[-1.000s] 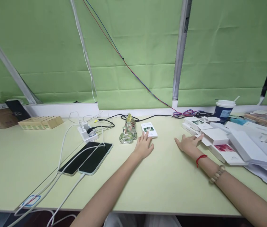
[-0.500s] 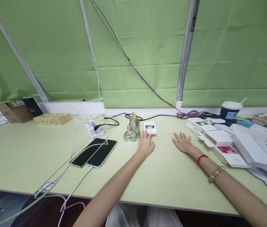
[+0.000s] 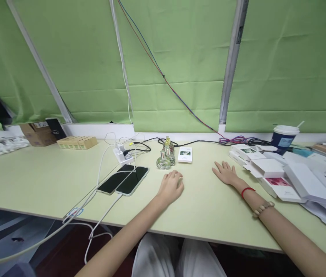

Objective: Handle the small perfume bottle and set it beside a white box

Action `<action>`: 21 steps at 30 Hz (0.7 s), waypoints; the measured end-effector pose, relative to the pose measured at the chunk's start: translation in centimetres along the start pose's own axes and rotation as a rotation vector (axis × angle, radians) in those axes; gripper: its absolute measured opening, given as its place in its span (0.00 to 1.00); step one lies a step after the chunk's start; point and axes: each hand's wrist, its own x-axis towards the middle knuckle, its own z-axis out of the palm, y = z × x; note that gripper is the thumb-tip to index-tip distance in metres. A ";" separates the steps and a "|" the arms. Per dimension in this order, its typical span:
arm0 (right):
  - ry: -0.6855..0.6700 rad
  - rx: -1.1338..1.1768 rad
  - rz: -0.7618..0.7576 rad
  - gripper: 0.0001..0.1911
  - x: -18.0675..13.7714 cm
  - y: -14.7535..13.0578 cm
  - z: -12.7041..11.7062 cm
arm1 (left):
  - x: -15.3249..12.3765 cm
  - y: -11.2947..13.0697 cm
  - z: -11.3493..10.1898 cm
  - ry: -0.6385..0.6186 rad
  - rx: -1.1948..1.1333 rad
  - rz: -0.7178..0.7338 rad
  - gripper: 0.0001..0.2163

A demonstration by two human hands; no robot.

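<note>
The small white box (image 3: 185, 154) lies flat on the counter (image 3: 50, 181), beside the glass bottles (image 3: 165, 158); the left hand (image 3: 171, 186), loosely curled and empty, rests just short of both, the right hand (image 3: 225, 173) spread flat; the bottles could be toppled by a careless reach

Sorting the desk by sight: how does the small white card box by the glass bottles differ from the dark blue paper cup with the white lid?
The small white card box lies flat, low and rectangular near the middle of the pale green table; the dark blue paper cup stands upright, round and taller, at the far right. The box bears a green picture; the cup carries a lid and straw. Neither hand touches either.
</note>
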 end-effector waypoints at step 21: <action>0.008 0.052 0.005 0.30 -0.2 -0.6 -0.7 | -9.8 -10.0 -8.2 0.320 0.148 -0.140 0.18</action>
